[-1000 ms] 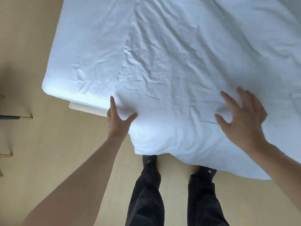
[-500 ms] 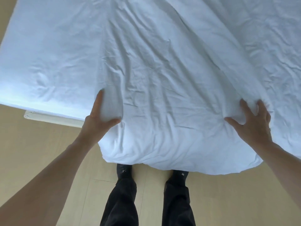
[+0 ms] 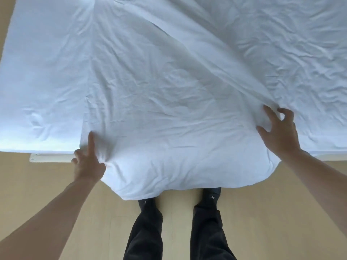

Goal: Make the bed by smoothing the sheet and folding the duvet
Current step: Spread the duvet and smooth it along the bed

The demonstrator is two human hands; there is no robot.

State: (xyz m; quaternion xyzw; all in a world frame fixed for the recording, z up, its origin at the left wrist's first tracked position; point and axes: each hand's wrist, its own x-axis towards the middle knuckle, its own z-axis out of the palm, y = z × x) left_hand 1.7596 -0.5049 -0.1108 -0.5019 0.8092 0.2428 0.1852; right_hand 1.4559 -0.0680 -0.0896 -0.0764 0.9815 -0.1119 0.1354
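Observation:
A white, creased duvet [image 3: 169, 102] covers most of the bed, and its near end hangs over the bed's edge down to my feet. Left of it the white sheet [image 3: 41, 77] lies bare on the mattress, with light wrinkles. My left hand [image 3: 88, 162] is blurred at the duvet's left edge by the mattress side; one finger lies up along the fabric, and the cloth puckers where the hand grips it. My right hand [image 3: 277, 132] holds a bunched fold of the duvet between thumb and fingers, on top near the right.
The pale bed frame [image 3: 50, 157] sticks out below the mattress edge at the left. I stand on a light wooden floor [image 3: 47, 194] close to the bed, with my dark trousers and shoes [image 3: 146, 203] partly under the hanging duvet.
Both hands have taken hold of the duvet. Its near end hangs lower over the bed's edge toward my feet, and my left hand has dropped to the mattress edge.

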